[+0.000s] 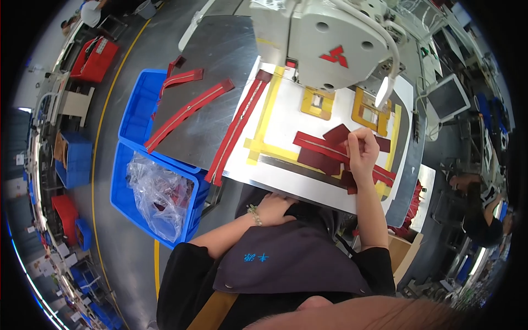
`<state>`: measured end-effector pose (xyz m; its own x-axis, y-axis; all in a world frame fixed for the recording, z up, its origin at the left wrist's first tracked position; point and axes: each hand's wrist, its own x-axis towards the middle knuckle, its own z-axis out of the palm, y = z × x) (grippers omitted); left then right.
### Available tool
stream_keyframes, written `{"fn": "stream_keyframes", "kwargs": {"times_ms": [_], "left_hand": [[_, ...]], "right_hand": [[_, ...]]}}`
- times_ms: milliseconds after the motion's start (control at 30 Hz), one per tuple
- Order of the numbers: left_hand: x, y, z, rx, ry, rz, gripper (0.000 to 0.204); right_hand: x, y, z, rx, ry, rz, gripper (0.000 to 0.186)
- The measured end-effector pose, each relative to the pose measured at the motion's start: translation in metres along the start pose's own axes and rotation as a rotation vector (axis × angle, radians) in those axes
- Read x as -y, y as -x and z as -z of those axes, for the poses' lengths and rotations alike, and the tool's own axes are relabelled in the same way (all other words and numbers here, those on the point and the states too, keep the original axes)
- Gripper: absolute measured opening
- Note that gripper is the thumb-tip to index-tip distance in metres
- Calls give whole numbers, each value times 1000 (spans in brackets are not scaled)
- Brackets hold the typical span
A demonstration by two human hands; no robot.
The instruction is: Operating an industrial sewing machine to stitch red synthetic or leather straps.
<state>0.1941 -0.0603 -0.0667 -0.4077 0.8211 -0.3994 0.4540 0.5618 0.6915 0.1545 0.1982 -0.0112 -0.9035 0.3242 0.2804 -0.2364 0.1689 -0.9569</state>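
Note:
My right hand (360, 148) pinches at a small dark red fabric patch (336, 134), over a red zipper strip (313, 143) lying on more maroon pieces (316, 162) on the white, yellow-taped work plate (275, 132). My left hand (275, 206) rests below the table's front edge against my dark apron, fingers loosely extended and partly hidden. A long red zipper (236, 126) lies along the plate's left side. More red zippers (187, 107) lie on the metal side table (214, 49). Yellow template frames (317, 110) sit beneath the white sewing machine head (335, 38).
Two blue bins (135, 110) stand left of the table, the nearer holding a plastic bag (157, 192). Red bins (93, 55) line the walkway farther left. A small monitor (448, 96) stands at right, and other people (481, 212) work at benches on both sides.

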Motion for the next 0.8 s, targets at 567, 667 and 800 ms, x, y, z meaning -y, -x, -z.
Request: {"fn": "stream_keyframes", "kwargs": {"times_ms": [567, 667, 800], "left_hand": [[34, -52, -21, -56, -516, -788, 52], [34, -48, -17, -148, -491, -870, 59], [16, -13, 9, -196, -642, -819, 55]], "right_hand": [[6, 5, -10, -19, 126, 123, 11], [14, 6, -13, 5, 123, 158, 10], [21, 9, -6, -4, 111, 166, 9]]}}
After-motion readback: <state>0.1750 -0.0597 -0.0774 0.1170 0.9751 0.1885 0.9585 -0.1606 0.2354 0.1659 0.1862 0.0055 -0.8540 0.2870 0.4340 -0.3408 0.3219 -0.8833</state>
